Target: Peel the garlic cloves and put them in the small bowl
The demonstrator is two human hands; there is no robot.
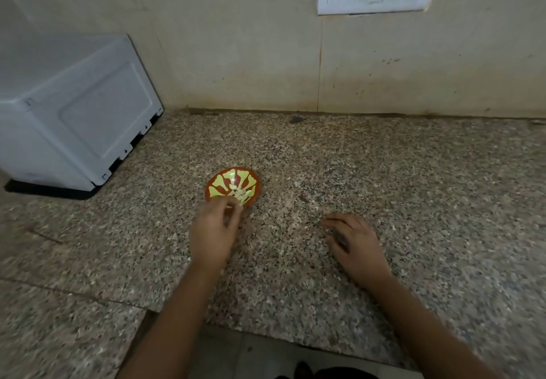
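The speckled counter [384, 171] carries a bowl [224, 180] just beyond the left fingers [233, 205] and a white appliance [74, 112] well to their left. A dark speck [296, 119] lies far beyond the right fingers [334, 222].

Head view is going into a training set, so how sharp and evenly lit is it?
Head view: left hand motion-blurred at the bowl rim; right hand sharper; light soft and dim, shadows faint; a small highlight sits inside the bowl.

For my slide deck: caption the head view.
Left hand at the small bowl of peeled garlic; right hand on the counter.
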